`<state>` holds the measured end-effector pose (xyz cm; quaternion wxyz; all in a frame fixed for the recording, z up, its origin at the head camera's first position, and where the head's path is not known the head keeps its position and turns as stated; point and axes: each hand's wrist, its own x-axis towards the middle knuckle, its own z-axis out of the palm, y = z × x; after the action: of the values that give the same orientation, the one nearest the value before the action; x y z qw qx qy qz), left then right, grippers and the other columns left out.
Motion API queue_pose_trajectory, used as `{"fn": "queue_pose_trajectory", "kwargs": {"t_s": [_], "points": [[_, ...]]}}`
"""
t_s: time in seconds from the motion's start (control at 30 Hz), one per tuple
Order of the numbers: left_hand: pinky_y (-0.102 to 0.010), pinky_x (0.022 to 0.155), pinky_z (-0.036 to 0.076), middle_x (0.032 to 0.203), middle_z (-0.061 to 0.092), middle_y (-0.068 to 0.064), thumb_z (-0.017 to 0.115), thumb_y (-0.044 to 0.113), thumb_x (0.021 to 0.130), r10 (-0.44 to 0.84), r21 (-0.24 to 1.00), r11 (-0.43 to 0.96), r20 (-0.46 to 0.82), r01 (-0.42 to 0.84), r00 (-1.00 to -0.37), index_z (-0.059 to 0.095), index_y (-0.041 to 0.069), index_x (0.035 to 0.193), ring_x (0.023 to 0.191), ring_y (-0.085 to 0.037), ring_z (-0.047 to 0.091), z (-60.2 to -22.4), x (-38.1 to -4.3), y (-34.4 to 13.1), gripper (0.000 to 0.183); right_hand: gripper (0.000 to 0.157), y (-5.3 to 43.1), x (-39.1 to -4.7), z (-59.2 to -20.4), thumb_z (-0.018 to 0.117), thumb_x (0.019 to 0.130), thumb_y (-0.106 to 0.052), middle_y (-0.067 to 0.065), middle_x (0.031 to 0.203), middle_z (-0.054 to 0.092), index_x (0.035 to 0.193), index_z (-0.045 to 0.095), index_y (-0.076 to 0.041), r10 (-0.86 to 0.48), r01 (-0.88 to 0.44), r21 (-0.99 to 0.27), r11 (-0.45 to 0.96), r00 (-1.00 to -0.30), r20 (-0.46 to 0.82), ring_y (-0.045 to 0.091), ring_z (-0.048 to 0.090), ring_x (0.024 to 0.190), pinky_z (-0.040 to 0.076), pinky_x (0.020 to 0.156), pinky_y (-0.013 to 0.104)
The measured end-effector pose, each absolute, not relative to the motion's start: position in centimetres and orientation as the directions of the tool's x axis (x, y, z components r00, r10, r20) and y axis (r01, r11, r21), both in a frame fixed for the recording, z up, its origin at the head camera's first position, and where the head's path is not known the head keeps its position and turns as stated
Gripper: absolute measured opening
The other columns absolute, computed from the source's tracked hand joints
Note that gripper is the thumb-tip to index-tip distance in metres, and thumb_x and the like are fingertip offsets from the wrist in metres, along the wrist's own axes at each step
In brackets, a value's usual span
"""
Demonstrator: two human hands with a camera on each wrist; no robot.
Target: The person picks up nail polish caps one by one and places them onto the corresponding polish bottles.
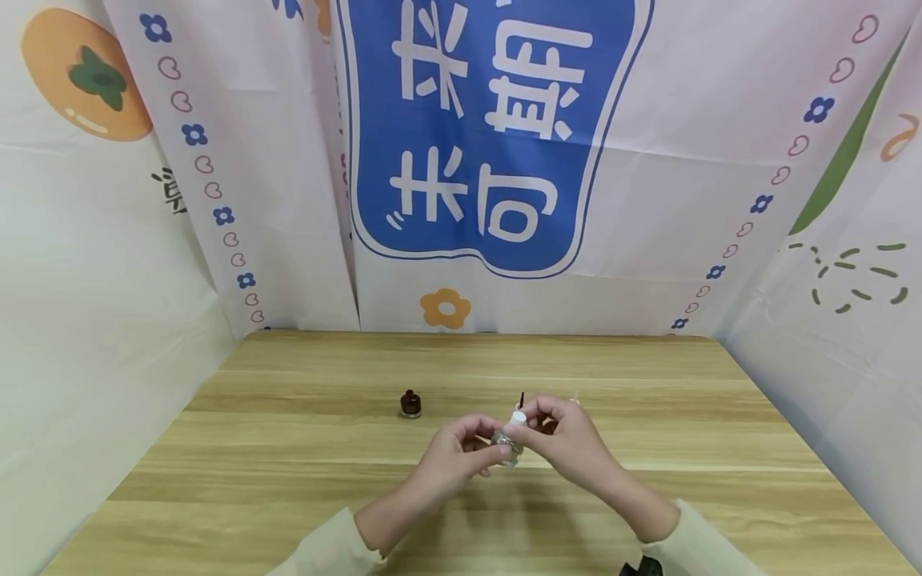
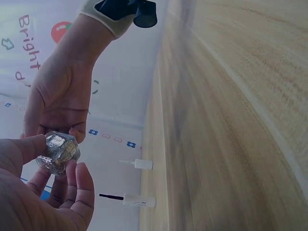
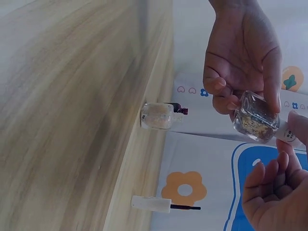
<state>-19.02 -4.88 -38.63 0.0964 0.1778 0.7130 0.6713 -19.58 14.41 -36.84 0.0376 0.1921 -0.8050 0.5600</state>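
Note:
My left hand (image 1: 454,452) holds a small clear nail polish bottle (image 3: 255,117) with gold flakes by its glass body, tilted above the table. At its top, my right hand (image 1: 569,440) pinches the white cap (image 1: 518,418) between thumb and fingers; the cap is on the bottle's neck. Behind the hands, a white brush cap (image 2: 139,200) stands on the table with its dark brush up. Another white cap (image 2: 143,164) with a pale brush stands near it, mostly hidden by my right hand in the head view.
A dark red nail polish bottle (image 1: 410,405) without a cap stands at the left on the wooden table (image 1: 288,480). A capless bottle of pale polish (image 3: 159,116) stands in front of it in the right wrist view. Printed cloth (image 1: 648,240) hangs along the table's back and sides.

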Motion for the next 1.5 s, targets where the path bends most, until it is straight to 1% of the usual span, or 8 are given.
{"fn": "queue_pose_trajectory", "kwargs": {"t_s": [0.2,0.33,0.5,0.6,0.73,0.97,1.23,1.5], "points": [[-0.027,0.065,0.053,0.097,0.065,-0.005,0.074,0.013,0.085,0.376,0.993,0.047,0.084,0.109,-0.923,0.066,0.002,0.108,0.079,-0.016,0.059,-38.8,-19.0,-4.8,0.027,0.023,14.3,-19.6,-37.3,0.079,0.082,-0.022,0.002,0.074,0.051,0.080,0.061,-0.008,-0.239,-0.330,-0.903,0.275,-0.933,0.268,0.010,0.043,0.059,0.036,0.050,0.020],[-0.026,0.065,0.052,0.096,0.064,-0.005,0.074,0.013,0.085,0.376,0.993,0.048,0.079,0.104,-0.923,0.066,0.002,0.108,0.078,-0.016,0.059,-38.8,-19.0,-4.9,0.027,0.022,14.4,-19.6,-37.1,0.080,0.082,-0.024,0.002,0.075,0.054,0.083,0.064,-0.009,-0.258,-0.346,-0.889,0.301,-0.927,0.273,0.012,0.047,0.062,0.040,0.053,0.021],[-0.026,0.064,0.052,0.096,0.064,-0.005,0.074,0.013,0.086,0.379,0.993,0.037,0.090,0.113,-0.921,0.065,0.001,0.107,0.077,-0.016,0.058,-38.7,-19.1,-4.9,0.026,0.018,15.1,-19.9,-36.6,0.076,0.086,-0.026,0.002,0.084,0.062,0.094,0.069,-0.012,-0.338,-0.384,-0.856,0.348,-0.902,0.267,0.019,0.056,0.077,0.048,0.065,0.027],[-0.026,0.065,0.052,0.096,0.064,-0.005,0.073,0.013,0.087,0.385,0.993,0.025,0.094,0.113,-0.918,0.064,0.000,0.108,0.078,-0.016,0.059,-38.6,-19.1,-5.0,0.026,0.017,15.7,-20.2,-36.4,0.071,0.090,-0.024,0.001,0.092,0.063,0.102,0.070,-0.012,-0.404,-0.427,-0.836,0.345,-0.871,0.278,0.021,0.057,0.086,0.050,0.073,0.031],[-0.025,0.065,0.052,0.097,0.063,-0.006,0.072,0.013,0.088,0.399,0.993,0.019,0.096,0.113,-0.912,0.064,-0.001,0.108,0.079,-0.017,0.059,-38.4,-19.1,-5.0,0.026,0.020,16.3,-20.5,-36.2,0.067,0.093,-0.020,0.002,0.100,0.063,0.111,0.069,-0.011,-0.473,-0.473,-0.823,0.313,-0.829,0.297,0.021,0.056,0.092,0.050,0.078,0.031],[-0.024,0.065,0.052,0.095,0.064,-0.006,0.073,0.010,0.086,0.408,0.991,0.016,0.113,0.131,-0.906,0.064,-0.003,0.106,0.078,-0.016,0.059,-38.6,-19.2,-4.9,0.025,0.021,16.5,-20.6,-36.1,0.065,0.094,-0.014,0.006,0.098,0.063,0.113,0.069,-0.006,-0.528,-0.471,-0.846,0.249,-0.799,0.289,0.021,0.057,0.089,0.051,0.070,0.029],[-0.024,0.065,0.052,0.096,0.064,-0.006,0.073,0.011,0.087,0.403,0.992,0.015,0.108,0.125,-0.909,0.064,-0.003,0.106,0.078,-0.017,0.059,-38.6,-19.3,-4.9,0.025,0.020,16.1,-20.3,-36.0,0.066,0.093,-0.018,0.005,0.095,0.063,0.108,0.071,-0.006,-0.486,-0.430,-0.858,0.279,-0.834,0.261,0.021,0.058,0.088,0.051,0.071,0.029],[-0.025,0.064,0.052,0.096,0.064,-0.006,0.073,0.011,0.087,0.384,0.993,0.015,0.104,0.118,-0.918,0.064,-0.002,0.107,0.079,-0.017,0.060,-38.5,-19.2,-4.6,0.025,0.019,15.5,-19.9,-36.2,0.070,0.091,-0.020,0.004,0.098,0.066,0.104,0.071,-0.007,-0.371,-0.368,-0.881,0.298,-0.895,0.248,0.022,0.059,0.088,0.052,0.071,0.029]]}}
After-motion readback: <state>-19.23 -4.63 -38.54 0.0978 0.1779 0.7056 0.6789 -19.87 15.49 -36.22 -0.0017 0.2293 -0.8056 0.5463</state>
